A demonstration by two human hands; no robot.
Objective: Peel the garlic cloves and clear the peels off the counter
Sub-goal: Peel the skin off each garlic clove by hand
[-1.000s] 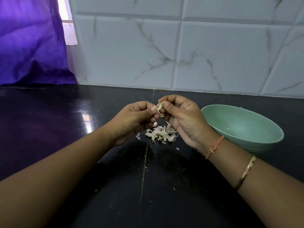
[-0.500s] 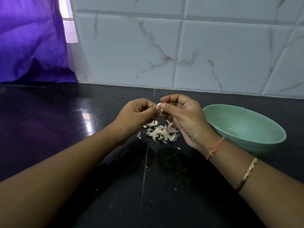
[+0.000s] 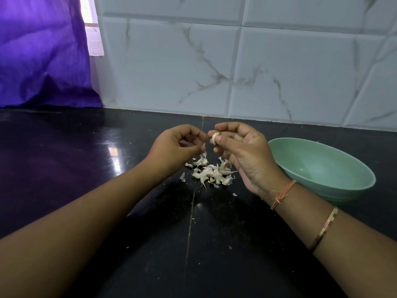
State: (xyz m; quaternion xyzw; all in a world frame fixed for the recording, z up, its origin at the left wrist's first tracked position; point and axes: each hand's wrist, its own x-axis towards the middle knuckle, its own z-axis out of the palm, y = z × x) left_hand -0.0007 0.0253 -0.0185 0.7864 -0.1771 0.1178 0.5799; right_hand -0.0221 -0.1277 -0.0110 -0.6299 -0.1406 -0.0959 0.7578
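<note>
My right hand (image 3: 245, 151) pinches a pale garlic clove (image 3: 214, 138) between thumb and fingertips, above the black counter (image 3: 64, 173). A small gap separates it from my left hand (image 3: 176, 147), whose thumb and fingers pinch a thin strip of peel (image 3: 203, 145) hanging down. Below both hands lies a heap of white garlic peels (image 3: 211, 172) on the counter. A pale green bowl (image 3: 352, 190) stands to the right of my right wrist; what its inside holds is not visible.
A white marble-look tiled wall (image 3: 257, 72) closes the back of the counter. A purple curtain (image 3: 40, 52) hangs at the far left. Small peel flakes (image 3: 234, 194) are scattered around the heap.
My hands have drawn apart. The left hand has pulled a strip of peel off the clove, which stays in my right hand.
</note>
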